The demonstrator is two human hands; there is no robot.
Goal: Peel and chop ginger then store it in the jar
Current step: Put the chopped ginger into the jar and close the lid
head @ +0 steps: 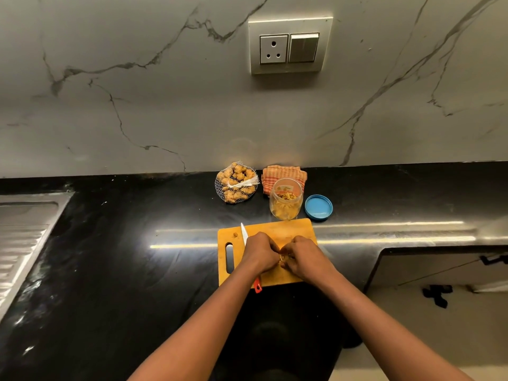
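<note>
Running along the far left edge, a ridged steel drainboard [24,237] meets the black counter [123,257]. Toward the middle, at the back by the marble wall, a net bag of ginger [236,182] sits full of whole knobbly roots. In front of it lies an orange cutting board [275,229], its handle slot at the left end.

A knife [244,233] lies on the board's left part, its white blade pointing away from the person and its red handle sticking out over the near edge. The left hand [259,253] is above the middle of the knife, so whether it touches the knife cannot be told. Its fingers are curled inward toward the right.

The fingers close round a small heap of chopped ginger [282,258] at the board's centre. The right hand [303,257] mirrors it from the other side, fingers curled round the same heap and fingertips nearly meeting the left hand's.

Behind the board, a folded checked cloth [284,173] lies against the wall. Just in front of it stands the clear jar [286,199], open and partly filled with ginger pieces. Its blue lid [319,208] rests upside down just beside it on the right. On the wall above is a socket plate [290,45].
</note>
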